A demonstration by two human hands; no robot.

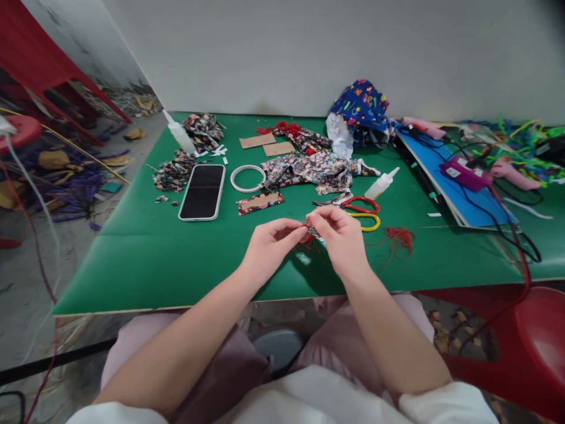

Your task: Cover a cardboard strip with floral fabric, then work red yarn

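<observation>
Just above the table's near half, my left hand (276, 242) and my right hand (338, 237) meet with their fingertips pinched. Between them is a small tangle of red thread (311, 241), its loose ends hanging below. Past my right hand lie scissors (362, 205) with one red and one yellow handle, partly covered by that hand. A second clump of red thread (399, 240) rests to the right. Beyond my left hand is a card strip (259, 203) edged with floral fabric.
On the green table (145, 268) are a phone (202, 193), a white ring (248, 178), floral fabric (309, 169), brown cards (257, 141) and glue bottles (382, 183). Glue guns (467, 173) with trailing cords lie by a blue folder (435, 171). A white wall (265, 53) stands behind.
</observation>
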